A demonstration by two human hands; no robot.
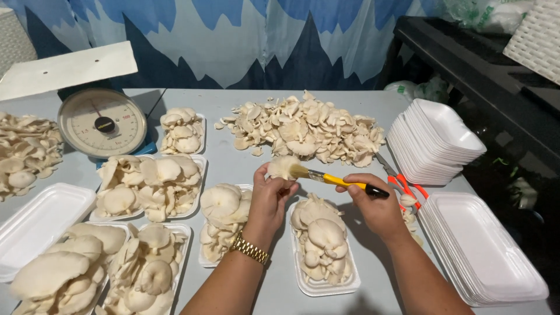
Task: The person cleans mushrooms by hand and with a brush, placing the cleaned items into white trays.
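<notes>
Grey table [361, 105], hands [269, 198] brushing mushroom [282, 167]

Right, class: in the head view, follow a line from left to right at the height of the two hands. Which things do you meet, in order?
Empty white tray → tray of mushrooms → left hand holding a mushroom → yellow-handled brush → right hand → orange-handled scissors → stack of empty trays.

Bright, even overhead light, soft shadows under the hands [326, 198], sharp centre, slight wide-angle bending at the edges.
</notes>
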